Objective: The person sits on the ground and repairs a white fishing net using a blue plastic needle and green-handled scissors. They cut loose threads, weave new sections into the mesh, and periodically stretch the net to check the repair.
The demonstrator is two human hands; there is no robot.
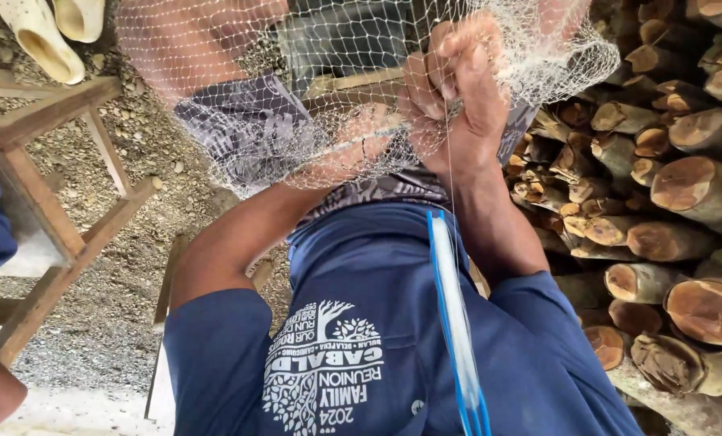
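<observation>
there is a single view, from a camera worn on the person's head, so nothing is shared with a second view. it tips steeply downward along the wearer's own body: the blue shirt (361,347) fills the lower middle of the frame at very close range, with both forearms rising from it toward the top edge. the white net (296,121) hangs just before the lens and veils the upper half. beyond, the gravel ground (110,266) lies on the left, with a wooden frame (46,202) standing there, and stacked logs (667,186) fill the right side, somewhat farther off.
</observation>
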